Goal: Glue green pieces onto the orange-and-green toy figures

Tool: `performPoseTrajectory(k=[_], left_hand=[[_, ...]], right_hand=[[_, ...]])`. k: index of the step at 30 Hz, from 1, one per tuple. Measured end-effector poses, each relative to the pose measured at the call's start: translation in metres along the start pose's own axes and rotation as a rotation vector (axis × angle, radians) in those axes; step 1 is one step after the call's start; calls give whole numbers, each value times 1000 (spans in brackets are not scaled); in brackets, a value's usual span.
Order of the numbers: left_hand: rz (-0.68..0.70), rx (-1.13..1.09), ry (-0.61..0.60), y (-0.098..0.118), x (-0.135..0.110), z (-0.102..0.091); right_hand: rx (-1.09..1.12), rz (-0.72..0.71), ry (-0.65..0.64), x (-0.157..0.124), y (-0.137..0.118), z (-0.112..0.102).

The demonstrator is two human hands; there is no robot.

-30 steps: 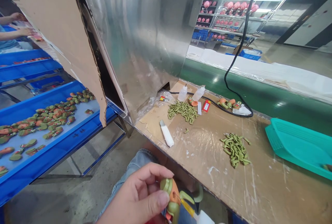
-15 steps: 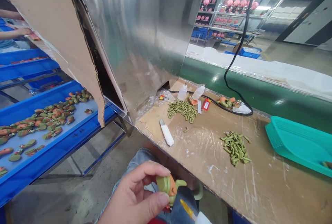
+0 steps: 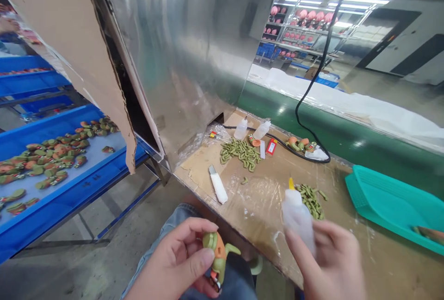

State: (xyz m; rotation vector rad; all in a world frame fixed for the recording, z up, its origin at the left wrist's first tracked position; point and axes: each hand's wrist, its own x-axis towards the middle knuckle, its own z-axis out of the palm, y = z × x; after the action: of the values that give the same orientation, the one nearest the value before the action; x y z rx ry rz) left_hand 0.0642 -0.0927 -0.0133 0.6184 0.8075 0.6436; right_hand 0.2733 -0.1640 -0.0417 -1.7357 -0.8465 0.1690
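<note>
Between the thumb and fingers of my left hand (image 3: 182, 258) is a small green and orange figurine (image 3: 219, 254), tilted, with a curved green piece (image 3: 231, 249) sticking out on its right. My right hand (image 3: 329, 263) is wrapped round a translucent squeeze bottle (image 3: 297, 216) with a yellow nozzle (image 3: 291, 183) pointing up. Behind the bottle, partly hidden by it, lies a pile of small curved green pieces (image 3: 314, 200). A second pile of green pieces (image 3: 241, 153) lies farther back. On the table's near left part rests a knife with a white-wrapped handle (image 3: 218, 186).
Two more bottles (image 3: 240, 128) and a red box (image 3: 271, 147) stand at the back near a black cable (image 3: 312, 128). A teal tray (image 3: 391, 198) is at right. On the left, a blue-edged tray (image 3: 104, 177) holds many figurines, beside a metal housing (image 3: 183, 59).
The bottle, only its nozzle end visible low in the view before, has risen upright with my right hand. My left hand still holds the figurine, now turned slightly. The view has shifted somewhat.
</note>
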Motion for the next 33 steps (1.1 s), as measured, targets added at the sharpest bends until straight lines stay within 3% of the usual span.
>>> performPoseTrajectory(k=[1,4,9,10,14,19,26,29,33], left_hand=[[-4,-1,2,0,1,-1],[2,-5,30,2,4,-5],[45,3,155,8,10,-14],[53,2,169,9,12,-15],[78,-15,159,11,16,-13],[101,-25,136,12,15,-15],[129,-54,108,12,16,-20],[106,-60,82,13,14,-18],[82,-78,15,14,8,-17]], right_hand=[[-20,118,25,16,12,7],[-151,187,45,51,37,19],[-445,90,206,39,29,25],[-488,37,187,34,25,31],[-553,-159,-92,33,24,71],[-618,-196,-136,52,38,104],[-412,-262,-199,41,22,98],[-292,-294,-233,22,-3,79],[-114,-485,-415,-7,-39,48]])
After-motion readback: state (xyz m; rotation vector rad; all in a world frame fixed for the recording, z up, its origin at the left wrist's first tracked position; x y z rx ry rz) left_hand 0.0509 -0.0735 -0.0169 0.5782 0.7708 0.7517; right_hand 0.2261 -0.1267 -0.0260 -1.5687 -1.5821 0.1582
